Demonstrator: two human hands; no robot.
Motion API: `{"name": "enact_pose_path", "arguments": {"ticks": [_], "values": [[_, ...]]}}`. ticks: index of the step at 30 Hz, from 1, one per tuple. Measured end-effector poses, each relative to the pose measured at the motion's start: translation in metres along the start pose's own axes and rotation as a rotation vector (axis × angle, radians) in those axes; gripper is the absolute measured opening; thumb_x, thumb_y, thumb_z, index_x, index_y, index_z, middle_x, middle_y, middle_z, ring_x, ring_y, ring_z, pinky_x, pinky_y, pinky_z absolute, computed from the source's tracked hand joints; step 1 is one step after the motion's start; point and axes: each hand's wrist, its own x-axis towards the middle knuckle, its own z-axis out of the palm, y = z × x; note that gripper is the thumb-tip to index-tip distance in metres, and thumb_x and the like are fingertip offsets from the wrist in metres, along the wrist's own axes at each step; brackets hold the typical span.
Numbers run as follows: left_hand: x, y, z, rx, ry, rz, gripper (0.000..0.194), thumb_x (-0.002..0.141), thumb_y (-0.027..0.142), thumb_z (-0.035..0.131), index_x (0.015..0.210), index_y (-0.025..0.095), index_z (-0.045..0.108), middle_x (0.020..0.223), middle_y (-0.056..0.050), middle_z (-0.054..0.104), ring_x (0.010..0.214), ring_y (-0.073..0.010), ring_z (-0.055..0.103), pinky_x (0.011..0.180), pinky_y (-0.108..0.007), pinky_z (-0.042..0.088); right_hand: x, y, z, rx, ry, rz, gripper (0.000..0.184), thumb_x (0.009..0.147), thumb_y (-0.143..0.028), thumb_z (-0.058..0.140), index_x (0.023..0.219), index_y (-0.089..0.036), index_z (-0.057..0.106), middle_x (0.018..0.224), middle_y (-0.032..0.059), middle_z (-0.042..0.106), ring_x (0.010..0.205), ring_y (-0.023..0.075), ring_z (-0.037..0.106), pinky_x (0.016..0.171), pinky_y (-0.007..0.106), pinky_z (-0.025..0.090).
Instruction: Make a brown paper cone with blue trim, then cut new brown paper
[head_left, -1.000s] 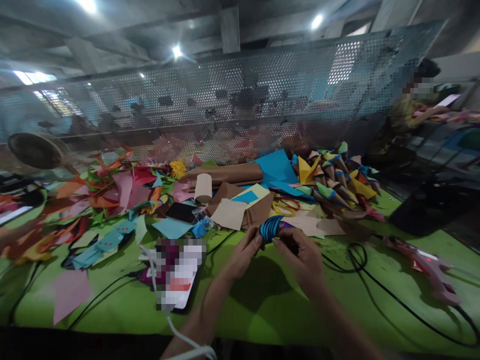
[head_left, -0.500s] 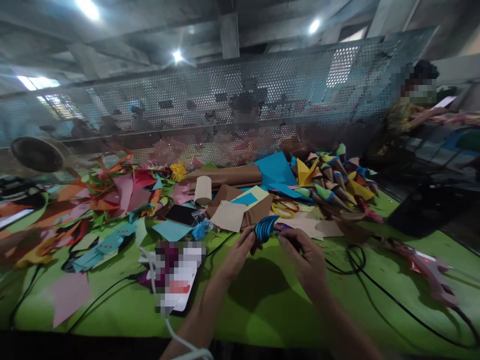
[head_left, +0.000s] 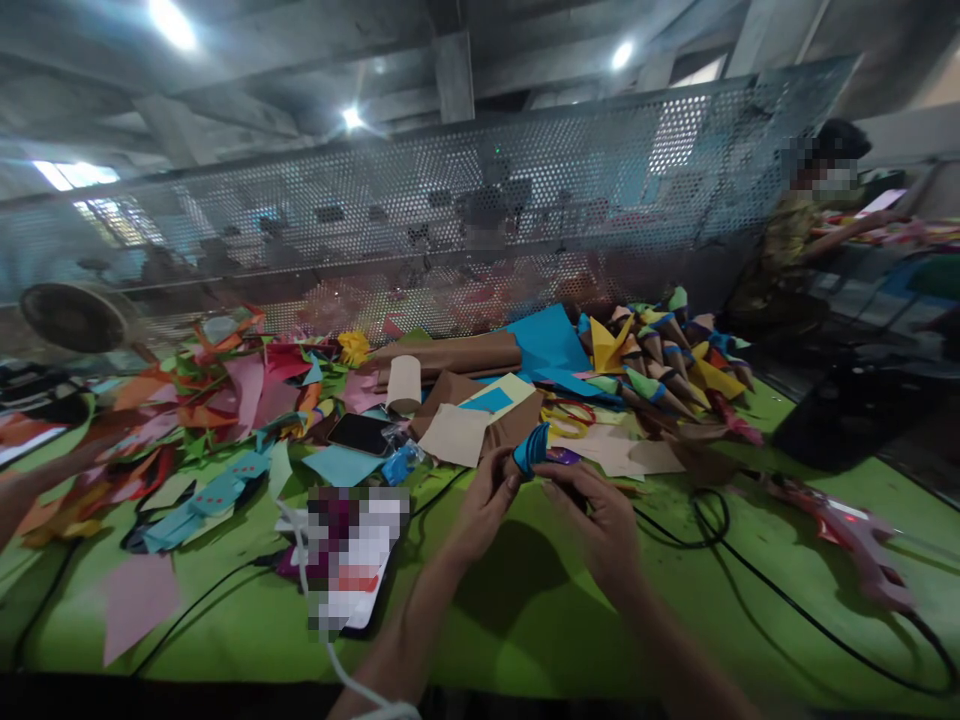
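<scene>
My left hand [head_left: 487,500] is closed on a small piece of blue folded paper [head_left: 532,450], whose ridged, fanned layers stand up above the fingers. Close by on its right is my right hand [head_left: 596,510], fingers bent and thumb and fingertips drawn together beside the paper. Whatever those fingertips pinch, if anything, is too small to make out. Both hands are raised over the green tabletop [head_left: 517,640]. Just beyond them lie scissors with yellow and red handles [head_left: 568,418] and pieces of brown and beige paper [head_left: 454,433].
A pink glue gun [head_left: 855,535] with a black cord lies at right. Paper cones [head_left: 664,350] are heaped at the back right, coloured scraps [head_left: 247,380] at left. A phone [head_left: 361,434] lies mid-table. Another person's arm [head_left: 52,475] reaches in at left; a perforated metal screen [head_left: 360,220] stands behind.
The blue paper has turned in my left hand, its fanned layers now pointing more upward. My right hand has shifted slightly left and down. Another person's arm has come in at the left edge.
</scene>
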Motion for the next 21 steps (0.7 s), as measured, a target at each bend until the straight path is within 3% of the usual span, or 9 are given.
{"name": "enact_pose_path", "arguments": {"ticks": [8, 17, 21], "values": [[0.0003, 0.0045, 0.0014, 0.045, 0.017, 0.059, 0.044, 0.092, 0.046, 0.051, 0.126, 0.017, 0.045, 0.131, -0.013, 0.055, 0.122, -0.0239, 0.051, 0.106, -0.036, 0.038, -0.0011, 0.0049, 0.0017, 0.008, -0.018, 0.064, 0.019, 0.091, -0.031, 0.06, 0.103, -0.023, 0.072, 0.097, 0.006, 0.069, 0.087, 0.0201, 0.064, 0.07, 0.028, 0.049], [0.0008, 0.0024, 0.0018, 0.083, 0.022, 0.065, 0.046, 0.092, 0.05, 0.05, 0.125, 0.018, 0.047, 0.12, -0.012, 0.059, 0.112, -0.0233, 0.056, 0.099, -0.035, 0.042, -0.0024, 0.0075, 0.0024, 0.02, -0.061, 0.079, 0.019, 0.091, -0.031, 0.06, 0.104, -0.025, 0.072, 0.103, 0.0055, 0.07, 0.095, 0.0216, 0.064, 0.074, 0.03, 0.05], [0.0007, 0.0032, 0.0013, 0.057, 0.023, 0.039, 0.048, 0.09, 0.052, 0.053, 0.124, 0.019, 0.049, 0.123, -0.011, 0.059, 0.114, -0.0236, 0.054, 0.1, -0.035, 0.041, -0.0018, 0.0042, 0.0009, 0.002, -0.061, 0.059, 0.019, 0.091, -0.031, 0.06, 0.104, -0.025, 0.072, 0.097, 0.0049, 0.07, 0.086, 0.0197, 0.064, 0.069, 0.028, 0.049]]}}
